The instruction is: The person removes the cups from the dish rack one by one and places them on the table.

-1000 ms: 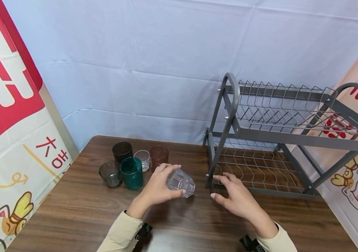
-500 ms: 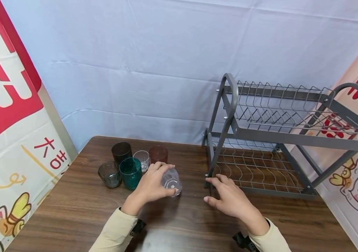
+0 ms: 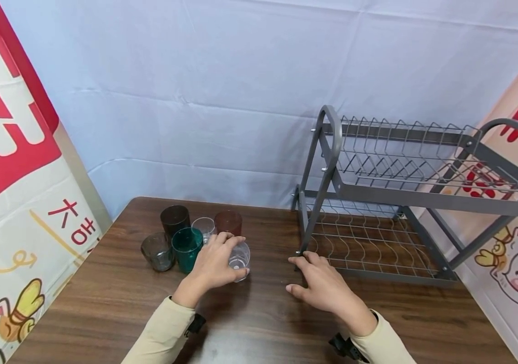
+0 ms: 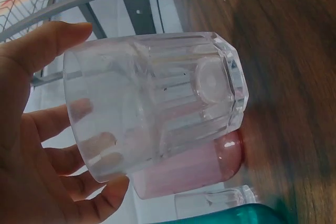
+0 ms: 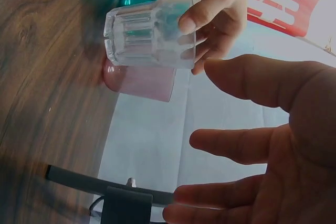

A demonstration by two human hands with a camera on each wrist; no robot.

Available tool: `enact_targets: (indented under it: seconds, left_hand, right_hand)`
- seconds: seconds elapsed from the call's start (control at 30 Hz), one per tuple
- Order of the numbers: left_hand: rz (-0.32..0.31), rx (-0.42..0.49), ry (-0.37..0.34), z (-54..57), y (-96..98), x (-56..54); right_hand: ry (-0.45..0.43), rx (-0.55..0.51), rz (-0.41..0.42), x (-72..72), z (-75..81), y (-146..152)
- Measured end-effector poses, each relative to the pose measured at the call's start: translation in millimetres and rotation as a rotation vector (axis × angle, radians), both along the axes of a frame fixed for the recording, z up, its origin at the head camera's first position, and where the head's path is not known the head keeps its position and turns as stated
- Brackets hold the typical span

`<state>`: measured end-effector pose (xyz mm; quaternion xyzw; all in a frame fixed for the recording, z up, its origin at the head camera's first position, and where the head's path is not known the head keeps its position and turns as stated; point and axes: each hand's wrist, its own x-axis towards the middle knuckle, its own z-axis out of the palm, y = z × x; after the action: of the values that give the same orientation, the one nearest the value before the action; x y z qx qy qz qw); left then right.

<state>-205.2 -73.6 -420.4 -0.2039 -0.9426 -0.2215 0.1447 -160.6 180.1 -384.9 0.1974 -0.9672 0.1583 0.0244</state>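
Note:
My left hand [image 3: 211,265] grips a clear faceted tumbler [image 4: 157,87] near its rim, thumb on one side and fingers on the other. The tumbler stands nearly upright, its thick base close to the tabletop. Just behind it is a reddish cup [image 3: 229,221], and a teal cup [image 3: 186,251] stands left of my left hand. A small clear glass [image 3: 204,227] is partly hidden behind that hand. My right hand [image 3: 325,283] holds nothing; its fingers are spread beside the rack's front left leg, and its palm shows in the right wrist view.
A dark cup [image 3: 174,221] and a grey smoky cup [image 3: 159,254] complete the group at the left. A grey two-tier dish rack [image 3: 404,194] stands at the right on the brown wooden table [image 3: 250,328]. A pale cloth [image 3: 195,101] hangs behind.
My left hand has carried the tumbler left toward the other cups, and the tumbler has gone from tilted to nearly upright. My right hand has drifted slightly left, still holding nothing.

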Motion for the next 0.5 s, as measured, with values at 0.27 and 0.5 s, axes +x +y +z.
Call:
enact_targets:
  seconds: [0.27,0.5]
  left_hand:
    - [0.042,-0.023,-0.002,-3.1,-2.8,-3.5]
    - [0.06,-0.034,-0.033,-2.3,-3.7,-7.6]
  right_hand:
    - [-0.02,-0.011,0.023,-0.9,0.1,-11.0]
    - [-0.032,-0.006,0.036,-4.4,-5.9,-16.5]
